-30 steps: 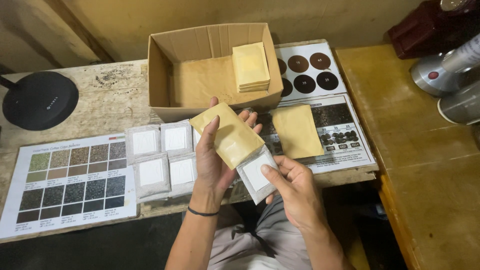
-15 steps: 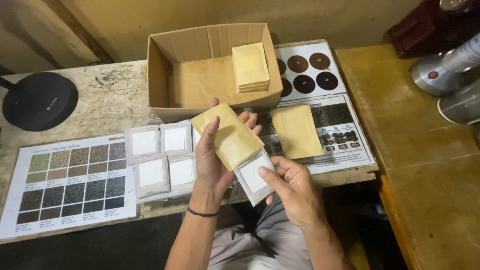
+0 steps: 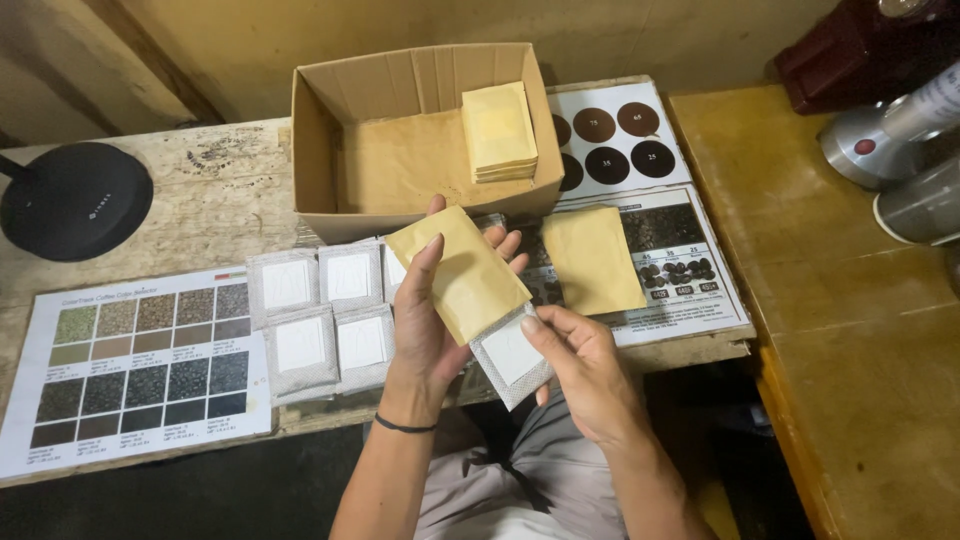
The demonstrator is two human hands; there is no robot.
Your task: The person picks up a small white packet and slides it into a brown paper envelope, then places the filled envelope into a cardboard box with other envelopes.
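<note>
My left hand holds a tan paper envelope upright in front of me, thumb on its front. My right hand pinches a white filter sachet whose upper part sits inside the envelope's lower opening. Both hands hover over the table's near edge, just right of several white sachets laid in rows on the table. Another tan envelope lies flat to the right of my hands. An open cardboard box behind them holds a stack of tan envelopes.
A laminated colour chart lies at the left, a black round base beyond it. A printed sheet with dark circles lies right of the box. A wooden counter with metal vessels stands at the right.
The white sachet has slid a little further into the envelope under my right hand's push. My left hand and the envelope have barely moved.
</note>
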